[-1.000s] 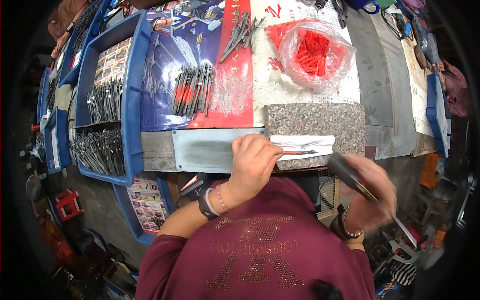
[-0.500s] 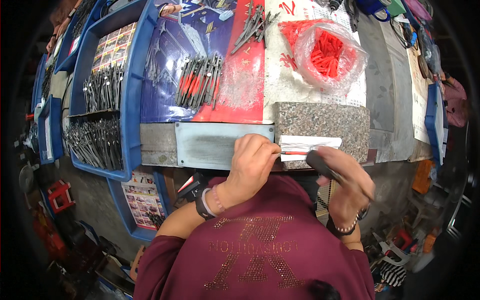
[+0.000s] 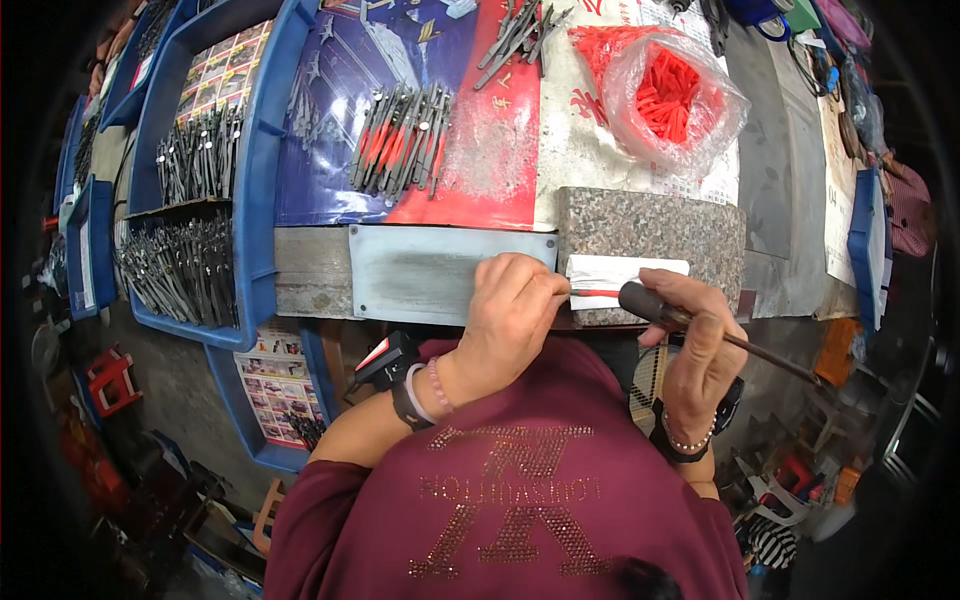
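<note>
Granite slab (image 3: 652, 215) likely backs the red strip (image 3: 598, 293) (left hand (image 3: 508, 312) pinching its left end). Right hand (image 3: 700, 352) grips a black-handled tool (image 3: 638, 300).

Three o'clock: tool (image 3: 648, 302), dark brown; thin rod (image 3: 598, 293), red; paper (image 3: 620, 269), white. Two o'clock: stone slab (image 3: 650, 225), speckled pinkish grey. Six o'clock: shirt (image 3: 560, 400), maroon, patterned with glittering studs (image 3: 540, 460). Ten o'clock: tray (image 3: 257, 200), blue. Four o'clock: cloth (image 3: 774, 543), striped black and white.

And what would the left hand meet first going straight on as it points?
The left hand would likely meet the white strip on the speckled block first; depth is unclear, so it might pass above.
</note>
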A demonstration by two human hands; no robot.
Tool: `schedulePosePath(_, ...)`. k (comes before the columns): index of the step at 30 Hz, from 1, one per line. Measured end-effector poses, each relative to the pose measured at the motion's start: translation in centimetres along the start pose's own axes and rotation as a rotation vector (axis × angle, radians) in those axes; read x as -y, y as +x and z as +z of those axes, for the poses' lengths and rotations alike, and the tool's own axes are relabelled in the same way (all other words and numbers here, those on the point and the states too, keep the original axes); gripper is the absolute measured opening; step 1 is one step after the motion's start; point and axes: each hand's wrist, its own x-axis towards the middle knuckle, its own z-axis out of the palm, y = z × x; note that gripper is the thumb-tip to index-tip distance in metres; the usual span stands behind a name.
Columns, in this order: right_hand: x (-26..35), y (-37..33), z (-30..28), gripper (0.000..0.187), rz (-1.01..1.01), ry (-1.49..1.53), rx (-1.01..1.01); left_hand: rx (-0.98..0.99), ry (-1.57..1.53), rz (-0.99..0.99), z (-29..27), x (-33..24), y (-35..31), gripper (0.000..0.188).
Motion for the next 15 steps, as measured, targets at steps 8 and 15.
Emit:
schedulePosePath(8, 1.0, 1.3, 2.1, 0.009, -0.090, -0.336, 0.309, 0.006, -0.005, 0.027, 0.0, 0.0, 0.1, 0.021)
schedulePosePath(15, 0.1, 0.6, 0.8, 0.024, 0.144, 0.007, 0.032, 0.004, 0.026, 0.036, -0.1, 0.0, 0.2, 0.025)
